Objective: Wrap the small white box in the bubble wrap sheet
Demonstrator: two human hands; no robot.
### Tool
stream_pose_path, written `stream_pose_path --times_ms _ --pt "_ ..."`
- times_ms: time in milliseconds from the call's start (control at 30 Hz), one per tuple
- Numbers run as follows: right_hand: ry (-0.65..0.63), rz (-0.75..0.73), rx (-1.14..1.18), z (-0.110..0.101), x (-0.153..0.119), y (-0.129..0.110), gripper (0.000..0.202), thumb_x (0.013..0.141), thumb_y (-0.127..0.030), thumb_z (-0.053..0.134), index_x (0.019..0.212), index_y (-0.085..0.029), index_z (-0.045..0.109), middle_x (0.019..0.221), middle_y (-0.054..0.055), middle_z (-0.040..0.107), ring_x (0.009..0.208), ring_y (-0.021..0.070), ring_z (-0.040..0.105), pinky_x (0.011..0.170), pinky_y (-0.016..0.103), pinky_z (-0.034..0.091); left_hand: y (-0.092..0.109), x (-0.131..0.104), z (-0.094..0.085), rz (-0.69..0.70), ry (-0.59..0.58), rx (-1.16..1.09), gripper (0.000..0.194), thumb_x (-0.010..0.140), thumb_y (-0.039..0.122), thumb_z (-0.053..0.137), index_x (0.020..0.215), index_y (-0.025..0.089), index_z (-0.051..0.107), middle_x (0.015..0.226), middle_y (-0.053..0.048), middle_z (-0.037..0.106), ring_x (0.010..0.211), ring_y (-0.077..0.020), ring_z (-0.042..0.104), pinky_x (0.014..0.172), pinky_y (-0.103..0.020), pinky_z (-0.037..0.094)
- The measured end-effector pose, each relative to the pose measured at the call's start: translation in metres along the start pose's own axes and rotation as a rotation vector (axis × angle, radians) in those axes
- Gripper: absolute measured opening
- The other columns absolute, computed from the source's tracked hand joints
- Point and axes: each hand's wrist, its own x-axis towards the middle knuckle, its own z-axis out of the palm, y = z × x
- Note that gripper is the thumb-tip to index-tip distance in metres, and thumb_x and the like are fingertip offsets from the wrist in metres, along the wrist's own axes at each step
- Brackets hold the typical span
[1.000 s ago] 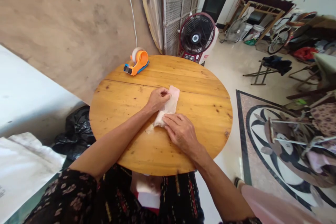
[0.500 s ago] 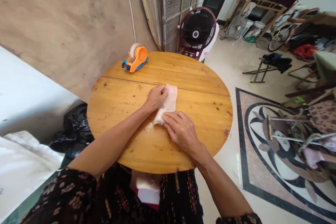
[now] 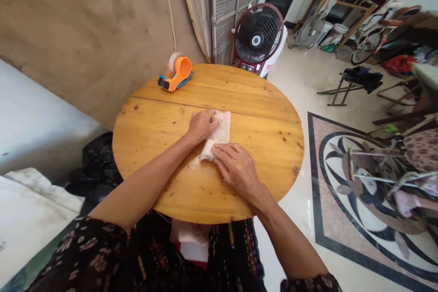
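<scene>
Head view: cloth [image 3: 221, 133], pale pink and partly folded, lies near the middle of the round wooden surface [image 3: 260, 114], between our two hands.
Left hand: our left hand [image 3: 201, 125] sits curled on the cloth's far left edge, fingers bent over the fabric; whether it pinches a layer or only presses we cannot tell.
Right hand: our right hand [image 3: 236, 169] lies flat, fingers together, pressing the cloth's near end down against the surface.
Step in hand: we judge this to be folding or creasing the cloth, one hand anchoring the near end while the other works the edge.
Next move: it would call for keeping the near end pinned so the layers do not slip, and guiding the far edge squarely.
Around: an orange tape dispenser [image 3: 176, 74] rests at the far left rim, well apart from the cloth; a standing fan [image 3: 258, 39] is on the floor beyond the surface.
</scene>
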Motion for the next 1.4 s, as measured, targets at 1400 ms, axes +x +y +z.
stream_pose_path --times_ms 1400 --pt "-0.047 -0.005 -0.009 0.007 0.001 -0.002 0.038 0.087 -0.025 0.062 0.124 -0.017 0.059 0.131 0.012 0.062 0.122 0.0282 0.05 0.101 0.045 0.042 -0.022 -0.003 -0.029 0.454 -0.469 -0.401 0.032 0.079 0.026 0.052 0.104 0.017 0.07 0.104 -0.006 0.07 0.098 -0.0214 0.062 0.089 -0.033 0.048"
